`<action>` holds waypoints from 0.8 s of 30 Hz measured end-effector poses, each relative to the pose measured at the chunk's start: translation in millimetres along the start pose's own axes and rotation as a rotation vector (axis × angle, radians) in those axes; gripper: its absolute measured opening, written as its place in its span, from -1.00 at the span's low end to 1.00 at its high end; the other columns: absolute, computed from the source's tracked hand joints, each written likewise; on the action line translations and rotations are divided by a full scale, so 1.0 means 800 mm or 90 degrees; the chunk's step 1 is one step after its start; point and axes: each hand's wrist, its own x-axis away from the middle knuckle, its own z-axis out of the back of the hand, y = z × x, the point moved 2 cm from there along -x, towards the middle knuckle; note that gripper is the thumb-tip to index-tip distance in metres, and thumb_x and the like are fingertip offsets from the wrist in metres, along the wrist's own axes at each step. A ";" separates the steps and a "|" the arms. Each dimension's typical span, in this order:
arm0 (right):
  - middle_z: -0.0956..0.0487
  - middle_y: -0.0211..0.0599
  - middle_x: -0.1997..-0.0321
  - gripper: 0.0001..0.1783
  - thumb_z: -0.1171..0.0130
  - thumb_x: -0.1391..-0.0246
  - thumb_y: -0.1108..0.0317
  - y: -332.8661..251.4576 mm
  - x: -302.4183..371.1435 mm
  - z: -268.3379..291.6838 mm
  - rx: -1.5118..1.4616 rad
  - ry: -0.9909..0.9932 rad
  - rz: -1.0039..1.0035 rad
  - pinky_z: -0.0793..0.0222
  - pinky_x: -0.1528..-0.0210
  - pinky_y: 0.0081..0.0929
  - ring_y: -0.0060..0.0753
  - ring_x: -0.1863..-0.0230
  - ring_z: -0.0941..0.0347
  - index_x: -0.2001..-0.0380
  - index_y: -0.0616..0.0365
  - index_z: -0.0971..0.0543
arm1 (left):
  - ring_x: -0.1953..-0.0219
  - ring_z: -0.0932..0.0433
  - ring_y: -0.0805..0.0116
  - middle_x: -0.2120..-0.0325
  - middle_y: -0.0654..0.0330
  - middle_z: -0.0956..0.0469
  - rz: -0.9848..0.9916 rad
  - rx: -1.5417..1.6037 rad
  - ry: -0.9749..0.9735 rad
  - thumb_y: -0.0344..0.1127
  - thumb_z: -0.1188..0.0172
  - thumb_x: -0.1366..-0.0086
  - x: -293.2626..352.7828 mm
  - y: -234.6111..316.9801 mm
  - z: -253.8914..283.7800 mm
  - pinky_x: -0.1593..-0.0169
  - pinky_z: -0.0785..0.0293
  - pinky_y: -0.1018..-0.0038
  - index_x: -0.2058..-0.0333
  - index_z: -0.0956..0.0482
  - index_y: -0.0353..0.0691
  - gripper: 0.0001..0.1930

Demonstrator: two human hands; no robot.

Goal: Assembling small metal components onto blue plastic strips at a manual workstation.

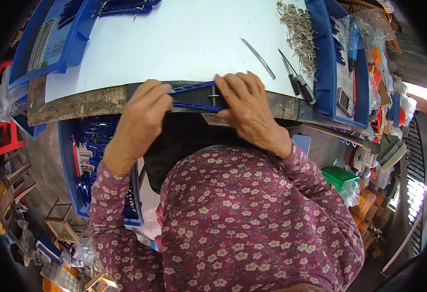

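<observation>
Between my two hands, at the near edge of the worktable, is a blue two-armed piece (pixel 194 105): two slim, slotted blue bars one beyond the other. A small silver metal crosspiece (pixel 214 96) lies across the gap near the right end. My left hand (pixel 143 117) is closed around the left ends of the bars, hiding how they join. With the thumb on the nearer bar and the fingers at the farther one, my right hand (pixel 250 107) grips the right end.
A white sheet (pixel 174 48) covers the tabletop. On it lie a pile of small metal pins (pixel 298 36), a curved grey strip (pixel 258 58) and a slender tool with dark handles (pixel 303 87). Blue trays stand left (pixel 72 48) and right (pixel 325 73); a blue crate (pixel 67 170) of blue parts sits below.
</observation>
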 end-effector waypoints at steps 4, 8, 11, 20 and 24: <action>-0.23 -0.19 0.08 -0.33 -0.23 0.21 0.29 -0.036 -0.045 -0.037 -0.007 0.041 0.058 0.04 -0.13 -0.09 -0.21 0.00 -0.10 0.00 0.27 -0.23 | 0.21 -0.45 0.10 0.34 0.02 -0.48 0.052 -0.042 0.012 -0.63 -0.10 0.06 0.031 -0.029 0.045 0.16 -0.40 0.34 0.48 -0.43 -0.41 -0.90; -0.25 -0.18 0.08 -0.36 -0.23 0.21 0.30 -0.071 -0.093 -0.062 -0.039 0.097 0.162 0.05 -0.13 -0.06 -0.19 -0.02 -0.13 0.05 0.31 -0.25 | 0.20 -0.46 0.09 0.34 0.04 -0.52 0.152 -0.010 0.028 -0.66 -0.12 0.05 0.071 -0.049 0.079 0.13 -0.40 0.33 0.45 -0.47 -0.40 -0.87; -0.27 -0.15 0.09 -0.35 -0.24 0.25 0.34 -0.060 -0.070 -0.042 -0.036 0.092 0.126 0.03 -0.12 -0.08 -0.17 -0.01 -0.14 0.04 0.31 -0.26 | 0.20 -0.46 0.09 0.33 0.04 -0.51 0.140 -0.043 0.044 -0.65 -0.12 0.04 0.064 -0.026 0.075 0.13 -0.40 0.32 0.45 -0.48 -0.40 -0.88; -0.28 -0.15 0.07 -0.29 -0.22 0.29 0.47 -0.007 0.015 0.000 0.029 0.024 -0.028 -0.05 -0.05 -0.21 -0.09 0.03 -0.15 -0.05 0.23 -0.25 | 0.18 -0.37 0.15 0.32 0.01 -0.41 -0.081 -0.006 -0.012 -0.48 0.01 0.09 0.004 0.012 -0.014 0.07 -0.33 0.39 0.49 -0.38 -0.41 -0.86; -0.30 -0.24 0.23 -0.50 -0.23 0.30 0.42 -0.048 -0.050 -0.027 -0.003 0.077 0.042 -0.12 0.11 -0.33 -0.20 0.16 -0.18 0.17 0.22 -0.38 | 0.15 -0.43 0.03 0.28 0.00 -0.48 0.064 -0.027 0.044 -0.62 -0.04 0.06 0.052 -0.027 0.039 0.06 -0.36 0.26 0.47 -0.42 -0.38 -0.89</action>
